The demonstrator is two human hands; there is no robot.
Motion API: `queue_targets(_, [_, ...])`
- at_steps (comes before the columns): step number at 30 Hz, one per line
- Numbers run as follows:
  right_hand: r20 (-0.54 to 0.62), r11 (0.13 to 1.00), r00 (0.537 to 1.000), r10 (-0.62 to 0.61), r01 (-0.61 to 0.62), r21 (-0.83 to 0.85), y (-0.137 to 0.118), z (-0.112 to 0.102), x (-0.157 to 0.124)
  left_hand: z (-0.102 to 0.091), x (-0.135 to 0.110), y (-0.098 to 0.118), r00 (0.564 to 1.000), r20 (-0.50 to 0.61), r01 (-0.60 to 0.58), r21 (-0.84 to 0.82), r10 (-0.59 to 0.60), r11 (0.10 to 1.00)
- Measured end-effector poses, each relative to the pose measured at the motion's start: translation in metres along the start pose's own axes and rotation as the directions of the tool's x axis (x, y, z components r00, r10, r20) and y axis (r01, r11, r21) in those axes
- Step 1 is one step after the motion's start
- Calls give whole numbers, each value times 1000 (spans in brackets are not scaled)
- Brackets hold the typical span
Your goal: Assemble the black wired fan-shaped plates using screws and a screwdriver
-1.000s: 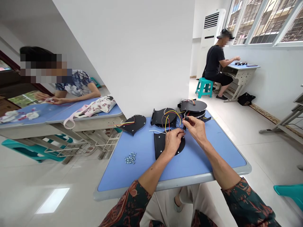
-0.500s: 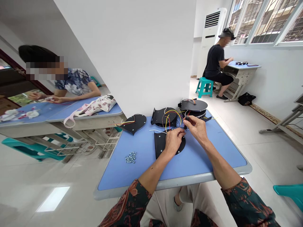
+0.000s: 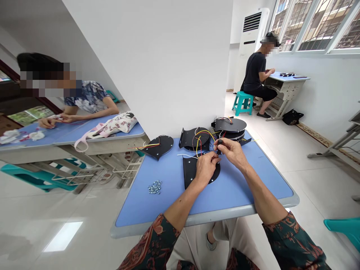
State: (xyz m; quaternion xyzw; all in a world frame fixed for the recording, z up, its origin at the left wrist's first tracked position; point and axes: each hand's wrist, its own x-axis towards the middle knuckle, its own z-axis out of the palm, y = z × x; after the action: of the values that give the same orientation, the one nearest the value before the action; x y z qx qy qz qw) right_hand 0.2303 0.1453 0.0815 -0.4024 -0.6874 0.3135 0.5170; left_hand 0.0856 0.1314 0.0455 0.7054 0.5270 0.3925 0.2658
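Note:
A black metal plate (image 3: 189,173) with one rounded end lies on the blue table, and coloured wires rise from it. My left hand (image 3: 206,168) rests over that plate, thumb and fingers pinched near its far right edge; whatever they hold is too small to make out. Just above those fingertips, my right hand (image 3: 232,152) grips a short black screwdriver (image 3: 219,144), held upright with its lower end close to my left fingers. The tip is hidden. Yellow, red and white wires (image 3: 198,145) loop up beside my left hand.
A pile of small silver screws (image 3: 155,186) lies on the table (image 3: 168,204) at left. Another wired black plate (image 3: 160,146) sits at the far left corner. Behind my hands are more plates (image 3: 194,138) and a stack (image 3: 231,125) by the white pillar (image 3: 168,75). Two people sit at other tables.
My right hand has shifted slightly left, and the screwdriver has moved left and stands more upright above my left fingertips. My left hand stays nearly in place.

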Motion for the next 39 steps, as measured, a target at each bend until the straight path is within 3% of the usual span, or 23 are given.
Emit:
queue_targets(6, [16, 999, 1000, 2, -2, 36, 1, 0, 0, -1, 0, 0, 1000, 11, 7, 27, -7, 1000])
queue_targets(14, [-165, 992, 983, -87, 70, -105, -3, 4, -4, -3, -2, 5, 1000, 19, 6, 150, -9, 989])
queue_targets(24, [-125, 989, 987, -101, 86, -120, -3, 12, -5, -4, -1, 6, 998, 33, 46, 105, -50, 993])
queue_targets(33, [73, 992, 995, -66, 58, 113, -4, 4, 0, -4, -1, 4, 998, 31, 48, 57, -50, 997])
queue_targets(39, [275, 964, 960, -56, -20, 265, -1, -1, 5, -5, 0, 4, 998, 62, 9, 78, -14, 997])
